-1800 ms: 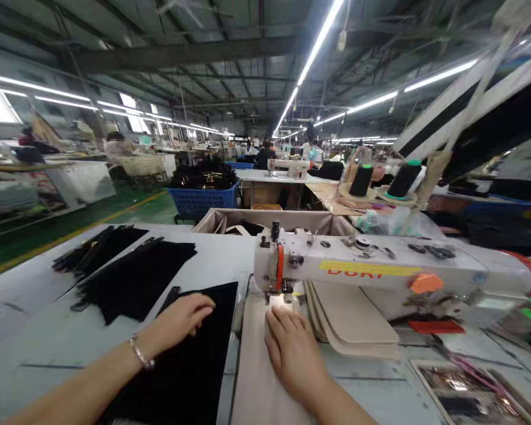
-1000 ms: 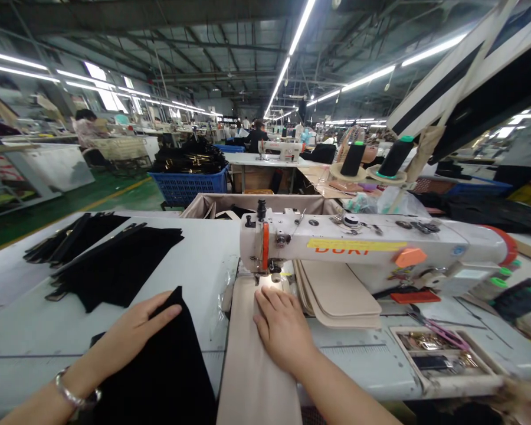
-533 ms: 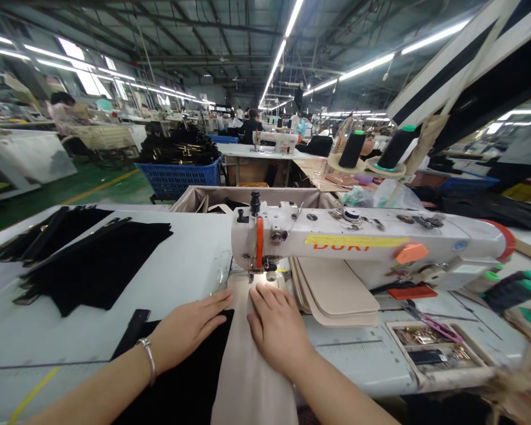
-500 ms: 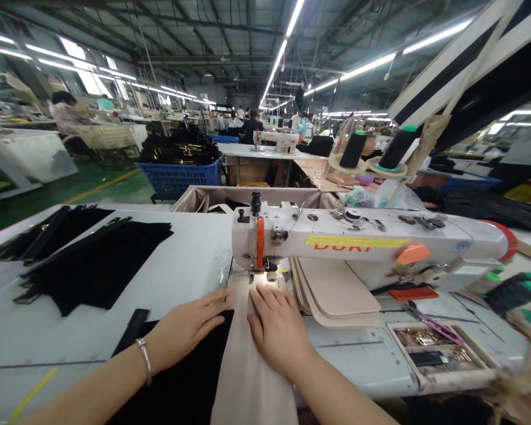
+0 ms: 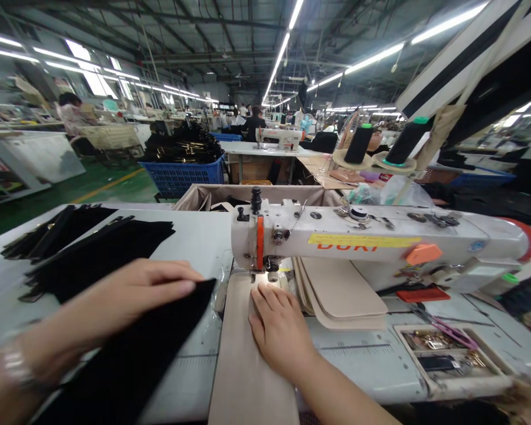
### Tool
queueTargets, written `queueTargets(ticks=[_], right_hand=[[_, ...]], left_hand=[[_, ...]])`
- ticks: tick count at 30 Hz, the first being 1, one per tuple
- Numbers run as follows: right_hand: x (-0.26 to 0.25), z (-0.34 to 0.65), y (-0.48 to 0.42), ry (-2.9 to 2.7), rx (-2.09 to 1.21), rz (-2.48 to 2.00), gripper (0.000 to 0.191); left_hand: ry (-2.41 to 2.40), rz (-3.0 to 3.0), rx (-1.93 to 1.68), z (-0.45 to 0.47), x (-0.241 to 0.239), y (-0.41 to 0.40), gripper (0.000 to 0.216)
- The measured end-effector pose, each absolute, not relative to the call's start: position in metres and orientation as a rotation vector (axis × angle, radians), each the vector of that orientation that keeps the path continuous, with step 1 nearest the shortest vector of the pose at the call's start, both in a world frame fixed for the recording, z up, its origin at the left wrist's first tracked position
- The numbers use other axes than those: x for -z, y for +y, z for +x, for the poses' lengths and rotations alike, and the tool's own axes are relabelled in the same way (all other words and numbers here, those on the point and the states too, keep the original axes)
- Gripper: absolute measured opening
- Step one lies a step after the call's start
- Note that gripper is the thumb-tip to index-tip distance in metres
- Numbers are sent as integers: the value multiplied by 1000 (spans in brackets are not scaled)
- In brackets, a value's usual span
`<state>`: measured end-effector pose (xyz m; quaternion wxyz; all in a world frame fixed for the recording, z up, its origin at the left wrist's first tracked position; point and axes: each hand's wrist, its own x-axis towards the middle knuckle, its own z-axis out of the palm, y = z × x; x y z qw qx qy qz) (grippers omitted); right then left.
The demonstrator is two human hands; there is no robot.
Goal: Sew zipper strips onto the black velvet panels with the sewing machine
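My left hand (image 5: 144, 289) pinches the corner of a black fabric piece (image 5: 148, 348) between thumb and fingers. That piece slants down toward the lower left, lifted off the table. A long beige fabric strip (image 5: 241, 360) runs from the front edge up to the presser foot of the sewing machine (image 5: 287, 230). My right hand (image 5: 281, 327) lies flat on the strip, fingertips just in front of the lit needle area. Beneath the machine arm, to the right of the needle, rests a stack of beige panels (image 5: 336, 286).
More black pieces (image 5: 106, 248) with metal parts lie on the left of the table. At right are a red-handled tool (image 5: 422, 294), pink-handled scissors (image 5: 454, 332) and a parts tray (image 5: 425, 386). A fabric-lined bin (image 5: 269, 192) stands behind the machine.
My left hand has moved left and toward me, drawing the black piece off from beside the beige strip. My right hand stays on the strip.
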<state>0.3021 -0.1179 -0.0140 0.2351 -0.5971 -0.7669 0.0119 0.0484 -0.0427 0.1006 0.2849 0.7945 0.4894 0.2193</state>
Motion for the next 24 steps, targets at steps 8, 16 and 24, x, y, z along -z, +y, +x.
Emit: queueTargets(ticks=[8,16,24], right_hand=[[17,308,-115,-2135,-84,-1648,52],[15,310,-112,-2123,-159,-1636,55],[16,309,-111,-2115,-177,-1653,54]], left_hand=[[1237,2251,-388,142,-11,-4,11],[1259,2347,-405,141,-9,6,9],[1262,2413,-458,142,2,9,9]])
